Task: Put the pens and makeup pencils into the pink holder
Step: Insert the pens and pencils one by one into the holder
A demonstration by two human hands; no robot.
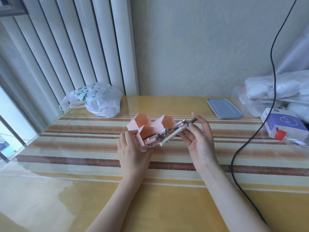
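The pink holder (pixel 142 123), with several open compartments, stands in the middle of the striped table. My left hand (pixel 133 148) grips its near left corner. A bunch of pens and makeup pencils (pixel 164 134) lies slanted, its lower ends in the holder's near compartment and its upper ends pointing right. My right hand (pixel 198 139) pinches the upper end of the bunch, thumb on a white pen, fingers behind a dark-tipped one.
A white plastic bag (pixel 98 99) sits at the back left by the radiator. A grey-blue lid (pixel 224 108) lies at the back right, beside a purple box (pixel 284 124) and wrapped packages (pixel 280 87). A black cable (pixel 237 156) hangs across the table's right side.
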